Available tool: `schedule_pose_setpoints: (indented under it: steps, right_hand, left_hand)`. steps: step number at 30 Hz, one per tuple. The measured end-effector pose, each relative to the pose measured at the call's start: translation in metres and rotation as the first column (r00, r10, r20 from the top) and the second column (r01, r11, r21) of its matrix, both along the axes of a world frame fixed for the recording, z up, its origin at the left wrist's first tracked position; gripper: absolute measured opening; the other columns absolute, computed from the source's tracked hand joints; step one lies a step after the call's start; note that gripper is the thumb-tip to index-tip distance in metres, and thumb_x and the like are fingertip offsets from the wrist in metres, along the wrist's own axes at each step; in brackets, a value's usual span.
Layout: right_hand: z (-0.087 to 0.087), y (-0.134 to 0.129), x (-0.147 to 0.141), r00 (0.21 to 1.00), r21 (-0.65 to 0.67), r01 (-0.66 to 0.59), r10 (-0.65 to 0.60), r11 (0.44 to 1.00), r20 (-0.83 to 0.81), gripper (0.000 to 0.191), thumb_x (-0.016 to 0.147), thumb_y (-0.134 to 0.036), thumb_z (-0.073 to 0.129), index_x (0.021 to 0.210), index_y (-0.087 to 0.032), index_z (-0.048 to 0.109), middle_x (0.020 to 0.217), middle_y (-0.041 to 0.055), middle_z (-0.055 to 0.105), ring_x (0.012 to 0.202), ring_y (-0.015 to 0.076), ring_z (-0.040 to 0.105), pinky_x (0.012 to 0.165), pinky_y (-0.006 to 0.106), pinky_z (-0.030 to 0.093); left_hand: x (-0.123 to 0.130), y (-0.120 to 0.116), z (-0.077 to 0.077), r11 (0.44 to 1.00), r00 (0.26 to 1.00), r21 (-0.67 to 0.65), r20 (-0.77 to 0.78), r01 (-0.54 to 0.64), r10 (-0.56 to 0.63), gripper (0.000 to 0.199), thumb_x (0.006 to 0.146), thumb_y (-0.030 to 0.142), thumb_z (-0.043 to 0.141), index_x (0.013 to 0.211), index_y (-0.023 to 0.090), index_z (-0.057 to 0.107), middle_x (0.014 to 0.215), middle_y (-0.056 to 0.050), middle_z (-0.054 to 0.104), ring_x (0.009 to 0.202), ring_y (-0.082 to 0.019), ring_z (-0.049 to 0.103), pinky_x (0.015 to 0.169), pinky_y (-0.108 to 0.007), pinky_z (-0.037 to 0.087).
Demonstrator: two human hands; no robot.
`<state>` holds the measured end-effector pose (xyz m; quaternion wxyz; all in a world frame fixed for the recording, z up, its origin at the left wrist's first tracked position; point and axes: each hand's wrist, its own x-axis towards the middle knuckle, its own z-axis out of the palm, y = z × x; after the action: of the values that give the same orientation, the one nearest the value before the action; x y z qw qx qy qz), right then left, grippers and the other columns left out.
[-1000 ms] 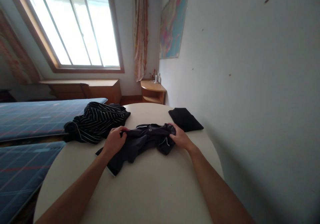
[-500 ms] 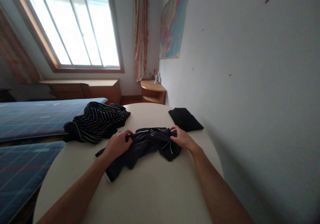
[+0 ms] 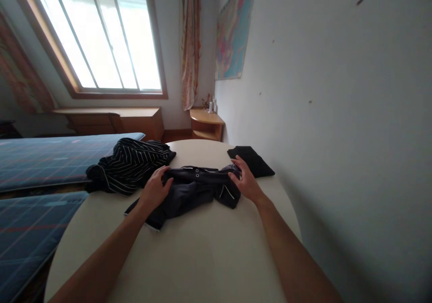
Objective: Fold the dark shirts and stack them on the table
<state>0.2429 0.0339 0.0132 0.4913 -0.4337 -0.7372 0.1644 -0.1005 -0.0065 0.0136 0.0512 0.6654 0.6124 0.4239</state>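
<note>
A pair of dark shorts [image 3: 192, 190] with white trim lies bunched on the round table, its waistband stretched sideways and two round metal eyelets at its middle. At the left end of the waistband, my left hand [image 3: 157, 188] is closed on the cloth, thumb on the near side. My right hand [image 3: 248, 183] has the other end between its thumb and fingers, which are a little apart around the fabric. Folds of the shorts hang toward me, and part of the left leg is hidden behind my left hand.
The pale round table [image 3: 209, 262] stands close to the wall on the right. A folded black cloth [image 3: 254, 161] lies at its back right, and a crumpled black-and-white striped garment [image 3: 135, 163] at its back left. Blue checked mattresses [image 3: 37, 159] border its left side.
Both hands have shifted slightly away from me and left, the waistband moving with them. The near leg edges have slid farther from me, and grey cloth now shows by my right hand.
</note>
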Motion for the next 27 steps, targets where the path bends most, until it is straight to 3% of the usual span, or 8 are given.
schedule_pose_setpoints:
  steps: [2,5,8,11,14,19,23,27]
  right_hand:
    - [-0.004,-0.001,0.001,0.994,-0.051,-0.005,0.011,0.999,0.11,0.06,0.085,-0.042,0.065,0.138,-0.023,0.047,0.157,0.0133,0.031,0.146,0.0257,0.029,0.12,0.045,0.024]
    - [-0.008,-0.001,0.005,0.97,-0.138,0.015,0.019,0.99,0.243,0.071,0.076,-0.05,0.074,0.136,-0.02,0.049,0.156,0.0174,0.03,0.145,0.029,0.029,0.12,0.047,0.023]
    - [-0.009,-0.003,0.009,0.944,-0.203,0.01,0.058,0.979,0.325,0.077,0.061,-0.049,0.085,0.125,-0.019,0.054,0.155,0.0188,0.032,0.144,0.0322,0.03,0.119,0.048,0.024]
    - [-0.006,-0.008,0.009,0.917,-0.251,-0.021,0.119,0.968,0.381,0.074,0.054,-0.042,0.089,0.116,-0.021,0.056,0.157,0.0182,0.029,0.147,0.0323,0.025,0.118,0.048,0.025]
    - [-0.001,-0.016,0.003,0.863,-0.306,-0.029,0.179,0.951,0.472,0.06,0.056,-0.046,0.088,0.105,-0.022,0.062,0.161,0.0137,0.023,0.149,0.034,0.017,0.118,0.054,0.018]
    - [0.004,-0.023,-0.01,0.781,-0.36,-0.04,0.254,0.932,0.57,0.035,0.062,-0.045,0.085,0.089,-0.027,0.074,0.165,0.0006,0.017,0.15,0.0388,-0.002,0.116,0.062,-0.002]
    - [0.007,-0.018,-0.009,0.798,-0.255,-0.041,0.185,0.966,0.574,0.008,0.075,-0.033,0.073,0.08,-0.027,0.076,0.16,-0.0007,0.031,0.15,0.0341,0.009,0.116,0.061,0.0]
    - [0.013,-0.013,-0.001,0.844,-0.144,0.042,0.042,0.989,0.535,0.013,0.08,-0.037,0.069,0.076,-0.025,0.074,0.152,0.0019,0.045,0.148,0.0311,0.021,0.116,0.061,0.006]
  left_hand:
    - [0.004,-0.003,0.0,1.0,0.997,0.002,-0.073,0.014,-0.014,0.045,0.084,0.04,0.058,0.122,0.017,0.062,0.142,-0.014,0.051,0.125,-0.031,0.055,0.105,-0.043,0.044]
    - [0.013,-0.016,0.01,0.985,0.967,-0.034,-0.189,0.167,-0.17,0.036,0.086,0.045,0.059,0.113,0.021,0.066,0.131,-0.011,0.059,0.119,-0.03,0.057,0.105,-0.044,0.043]
    - [0.02,-0.03,0.023,0.905,0.871,-0.167,-0.252,0.391,-0.423,0.037,0.082,0.047,0.066,0.113,0.026,0.066,0.117,-0.007,0.067,0.11,-0.028,0.061,0.098,-0.039,0.047]
    - [0.024,-0.035,0.025,0.855,0.81,-0.239,-0.282,0.461,-0.515,0.035,0.08,0.042,0.069,0.112,0.028,0.068,0.113,-0.005,0.069,0.104,-0.027,0.064,0.092,-0.035,0.049]
    - [0.023,-0.03,0.019,0.886,0.84,-0.211,-0.289,0.413,-0.46,0.021,0.087,0.034,0.059,0.103,0.027,0.07,0.103,-0.003,0.072,0.095,-0.023,0.067,0.086,-0.032,0.05]
    - [0.016,-0.019,0.017,0.971,0.942,-0.08,-0.237,0.227,-0.239,0.023,0.09,0.039,0.054,0.101,0.027,0.07,0.102,-0.003,0.074,0.094,-0.023,0.068,0.085,-0.032,0.05]
    - [0.006,-0.013,0.019,0.996,0.98,-0.051,-0.181,0.069,-0.077,0.024,0.09,0.04,0.052,0.101,0.028,0.07,0.103,-0.001,0.074,0.095,-0.023,0.068,0.085,-0.032,0.049]
    - [-0.006,-0.007,0.016,0.993,0.995,-0.103,-0.082,-0.06,0.051,0.026,0.088,0.041,0.053,0.102,0.027,0.07,0.098,-0.001,0.075,0.09,-0.023,0.068,0.083,-0.031,0.049]
